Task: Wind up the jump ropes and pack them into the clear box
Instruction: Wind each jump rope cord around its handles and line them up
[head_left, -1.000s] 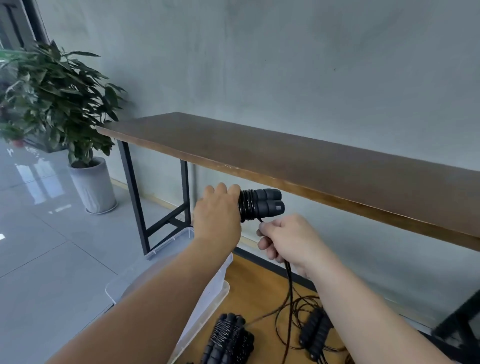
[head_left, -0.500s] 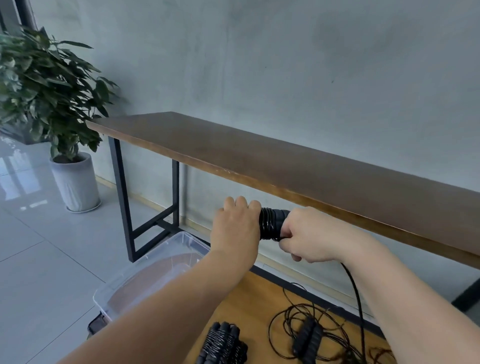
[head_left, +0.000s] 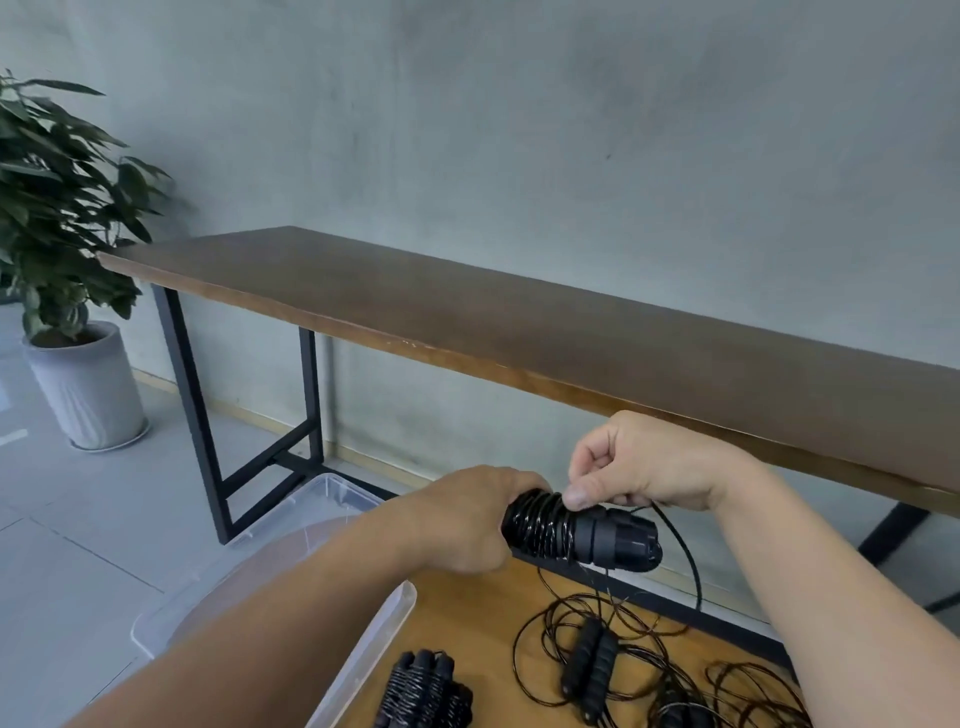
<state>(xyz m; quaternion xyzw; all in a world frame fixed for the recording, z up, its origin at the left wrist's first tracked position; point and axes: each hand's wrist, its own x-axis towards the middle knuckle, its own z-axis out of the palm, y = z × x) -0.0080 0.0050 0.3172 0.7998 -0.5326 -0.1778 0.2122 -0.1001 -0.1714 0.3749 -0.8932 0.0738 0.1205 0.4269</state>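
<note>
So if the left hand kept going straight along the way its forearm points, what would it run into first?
Likely the right hand, which pinches the cord on the handles gripped by the left hand; beyond that, the dark table's edge. Depth is unclear.

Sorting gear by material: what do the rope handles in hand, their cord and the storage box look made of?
Handles: matte black plastic or foam, hard to tell.
Cord: thin, glossy, glinting strands, likely plastic-coated wire.
Clear box: see-through hard plastic, floor visible through its wall.
</note>
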